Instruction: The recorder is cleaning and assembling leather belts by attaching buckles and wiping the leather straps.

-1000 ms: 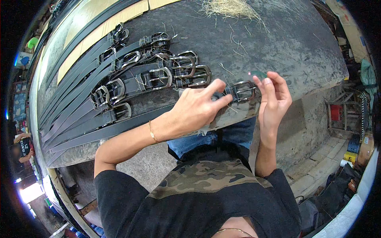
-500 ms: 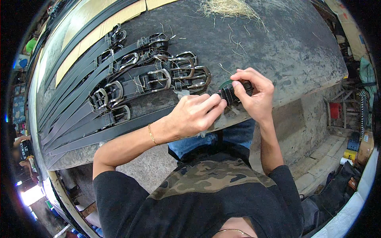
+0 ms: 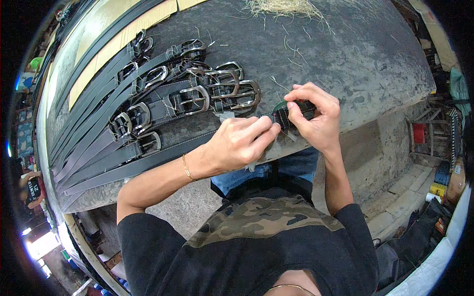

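A black leather belt (image 3: pixel 170 152) with pale edge stitching runs along the near edge of the worktable, its right end lying between my hands. My left hand (image 3: pixel 243 140) is closed, thumb and fingers pinching the belt. Close to its fingertips, the thumb and bent index finger of my right hand (image 3: pixel 317 116) grip the belt's dark end, partly hidden by that hand. Light thread or stitches show on the short stretch between them. A small green piece (image 3: pixel 280 105) lies just beyond it. Left of my hands, several belts with metal buckles (image 3: pixel 195 100) are spread in a fan.
The dark worktable (image 3: pixel 355 64) has a curved front edge close to my body. Pale loose threads (image 3: pixel 284 9) are heaped at the far side, with stray ones nearby. A grey scrap (image 3: pixel 227 115) touches the belts. At the right stands a metal frame (image 3: pixel 429 129); another person (image 3: pixel 32 190) is far left.
Both hands keep nearly the same grip on the belt. The whole view has shifted slightly, and the person at the far left shows in a different pose.
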`<state>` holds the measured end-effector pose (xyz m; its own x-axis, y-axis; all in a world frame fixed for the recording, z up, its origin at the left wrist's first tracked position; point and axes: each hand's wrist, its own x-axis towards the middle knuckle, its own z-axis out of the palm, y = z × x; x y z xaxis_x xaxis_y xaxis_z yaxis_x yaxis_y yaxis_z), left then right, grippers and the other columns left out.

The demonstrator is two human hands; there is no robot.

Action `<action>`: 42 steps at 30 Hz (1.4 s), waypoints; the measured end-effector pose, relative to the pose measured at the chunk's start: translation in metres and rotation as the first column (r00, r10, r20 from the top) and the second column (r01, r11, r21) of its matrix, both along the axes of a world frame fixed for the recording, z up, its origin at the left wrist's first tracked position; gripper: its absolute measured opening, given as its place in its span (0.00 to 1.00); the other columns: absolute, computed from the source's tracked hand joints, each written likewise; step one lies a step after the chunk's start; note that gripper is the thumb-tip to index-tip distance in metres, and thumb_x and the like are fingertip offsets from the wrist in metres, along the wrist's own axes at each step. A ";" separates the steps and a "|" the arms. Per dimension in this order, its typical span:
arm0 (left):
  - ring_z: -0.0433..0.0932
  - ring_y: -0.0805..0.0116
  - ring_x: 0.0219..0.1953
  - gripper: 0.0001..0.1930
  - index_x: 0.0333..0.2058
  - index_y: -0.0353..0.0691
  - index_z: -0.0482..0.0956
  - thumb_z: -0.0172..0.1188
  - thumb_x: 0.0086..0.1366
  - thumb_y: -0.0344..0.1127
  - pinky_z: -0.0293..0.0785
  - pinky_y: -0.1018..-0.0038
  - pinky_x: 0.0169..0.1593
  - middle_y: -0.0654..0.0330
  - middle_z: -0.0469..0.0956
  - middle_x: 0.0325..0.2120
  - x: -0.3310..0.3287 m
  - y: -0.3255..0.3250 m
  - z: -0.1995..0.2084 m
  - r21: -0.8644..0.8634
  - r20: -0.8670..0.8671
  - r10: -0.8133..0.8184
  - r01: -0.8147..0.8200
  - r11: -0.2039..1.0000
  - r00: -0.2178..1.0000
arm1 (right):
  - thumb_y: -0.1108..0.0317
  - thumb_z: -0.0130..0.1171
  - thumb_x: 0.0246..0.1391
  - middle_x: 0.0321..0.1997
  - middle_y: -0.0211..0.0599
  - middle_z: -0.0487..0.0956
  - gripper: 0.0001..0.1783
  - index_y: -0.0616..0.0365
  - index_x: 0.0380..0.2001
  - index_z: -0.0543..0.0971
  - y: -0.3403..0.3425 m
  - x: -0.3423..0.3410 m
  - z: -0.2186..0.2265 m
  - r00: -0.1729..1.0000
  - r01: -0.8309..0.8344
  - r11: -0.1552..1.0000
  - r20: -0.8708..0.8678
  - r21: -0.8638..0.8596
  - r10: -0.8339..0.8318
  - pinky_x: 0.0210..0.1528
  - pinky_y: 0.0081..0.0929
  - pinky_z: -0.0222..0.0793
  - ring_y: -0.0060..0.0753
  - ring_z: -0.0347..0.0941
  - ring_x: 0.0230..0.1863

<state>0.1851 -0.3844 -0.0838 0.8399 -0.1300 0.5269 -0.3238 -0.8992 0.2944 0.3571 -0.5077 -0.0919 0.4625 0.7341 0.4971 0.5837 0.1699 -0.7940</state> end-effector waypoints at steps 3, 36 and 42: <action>0.74 0.68 0.21 0.23 0.42 0.30 0.78 0.66 0.42 0.24 0.70 0.72 0.19 0.61 0.70 0.26 0.000 0.000 -0.002 -0.003 0.003 0.002 -0.002 1.000 1.000 | 0.81 0.63 0.41 0.28 0.39 0.80 0.08 0.62 0.28 0.82 0.001 0.002 -0.003 1.000 -0.008 1.000 0.019 0.013 0.008 0.36 0.26 0.73 0.33 0.78 0.31; 0.72 0.70 0.19 0.22 0.40 0.28 0.79 0.65 0.40 0.25 0.70 0.73 0.20 0.62 0.69 0.23 0.000 0.001 0.001 0.121 0.060 -0.044 0.036 0.992 0.997 | 0.79 0.63 0.44 0.27 0.35 0.80 0.05 0.62 0.29 0.81 -0.003 -0.002 -0.001 0.997 0.013 1.000 -0.081 0.006 -0.012 0.34 0.22 0.71 0.26 0.78 0.30; 0.71 0.70 0.19 0.22 0.39 0.28 0.79 0.65 0.40 0.25 0.70 0.73 0.20 0.62 0.68 0.23 0.000 0.001 0.000 0.122 0.066 -0.037 0.028 0.992 0.997 | 0.79 0.63 0.44 0.27 0.35 0.80 0.06 0.61 0.28 0.81 -0.002 -0.003 0.001 0.999 0.004 1.000 -0.048 -0.008 -0.004 0.34 0.22 0.72 0.26 0.78 0.30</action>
<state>0.1851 -0.3835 -0.0838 0.7967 -0.2230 0.5617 -0.3692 -0.9155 0.1601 0.3543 -0.5095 -0.0907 0.4888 0.7361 0.4683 0.5453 0.1613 -0.8226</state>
